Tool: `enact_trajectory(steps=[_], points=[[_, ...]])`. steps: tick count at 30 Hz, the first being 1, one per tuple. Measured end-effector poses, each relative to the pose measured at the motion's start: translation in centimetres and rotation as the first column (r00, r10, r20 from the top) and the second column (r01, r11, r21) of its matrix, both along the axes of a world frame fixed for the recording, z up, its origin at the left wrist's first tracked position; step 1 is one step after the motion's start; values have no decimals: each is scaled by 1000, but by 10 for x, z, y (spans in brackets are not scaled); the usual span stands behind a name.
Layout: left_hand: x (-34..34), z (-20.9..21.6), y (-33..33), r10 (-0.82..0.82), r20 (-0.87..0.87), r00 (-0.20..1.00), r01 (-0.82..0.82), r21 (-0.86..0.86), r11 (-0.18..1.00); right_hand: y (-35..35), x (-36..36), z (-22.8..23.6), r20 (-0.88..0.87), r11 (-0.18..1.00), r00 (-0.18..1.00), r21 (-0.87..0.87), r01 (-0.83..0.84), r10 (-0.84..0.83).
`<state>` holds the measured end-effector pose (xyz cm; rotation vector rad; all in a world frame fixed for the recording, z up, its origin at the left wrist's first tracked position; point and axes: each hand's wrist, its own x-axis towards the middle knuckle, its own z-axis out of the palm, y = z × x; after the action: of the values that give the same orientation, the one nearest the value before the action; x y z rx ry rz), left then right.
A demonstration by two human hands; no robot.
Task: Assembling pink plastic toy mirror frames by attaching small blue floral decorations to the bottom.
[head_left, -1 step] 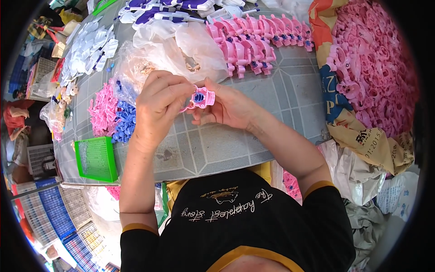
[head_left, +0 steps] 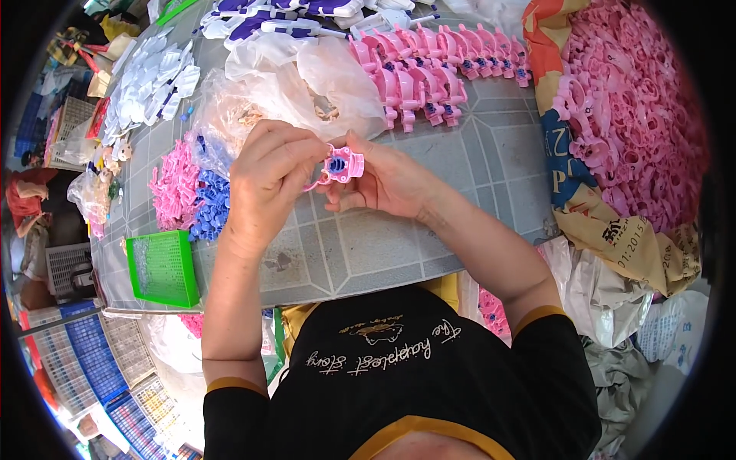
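Between my two hands, above the middle of the table, is a small pink plastic part [head_left: 353,166] with a dark blue piece [head_left: 336,164] set in its middle. My left hand [head_left: 268,172] pinches its left side, where a thin pink loop curves down. On the other side, my right hand [head_left: 389,178] grips the part, thumb along the top and fingers curled below. Its fingertips are partly hidden behind the part. Beyond my hands, similar pink parts with blue pieces [head_left: 418,88] stand in rows.
Pink pieces [head_left: 175,184] and blue pieces [head_left: 211,205] lie heaped left, behind a green tray [head_left: 192,268]. A cloudy plastic bag [head_left: 284,73] sits beyond my hands, white pieces [head_left: 149,88] far left. A big sack [head_left: 571,165] of pink parts [head_left: 632,115] leans at the right.
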<state>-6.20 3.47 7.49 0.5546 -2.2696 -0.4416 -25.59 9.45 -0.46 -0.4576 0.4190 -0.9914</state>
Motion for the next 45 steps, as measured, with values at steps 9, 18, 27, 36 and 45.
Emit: enact_trajectory(steps=[9,18,27,36,45], points=[[-5,-2,11,83,6,997,-83,85,993,3,2,9,-82,996,994,-55,68,-72],[0,-4,14,54,87,995,-65,131,989,5,-2,12,-117,997,992,-75,35,-44],[13,1,8,-40,87,995,50,-120,991,3,-1,7,-11,998,1000,-53,28,-29],[97,-19,36,541,-85,837,-547,-183,817,5,12,8,-389,998,920,-37,44,-55],[201,-33,34,622,320,715,-578,-230,783,20,24,15,-492,989,858,-96,114,-147]])
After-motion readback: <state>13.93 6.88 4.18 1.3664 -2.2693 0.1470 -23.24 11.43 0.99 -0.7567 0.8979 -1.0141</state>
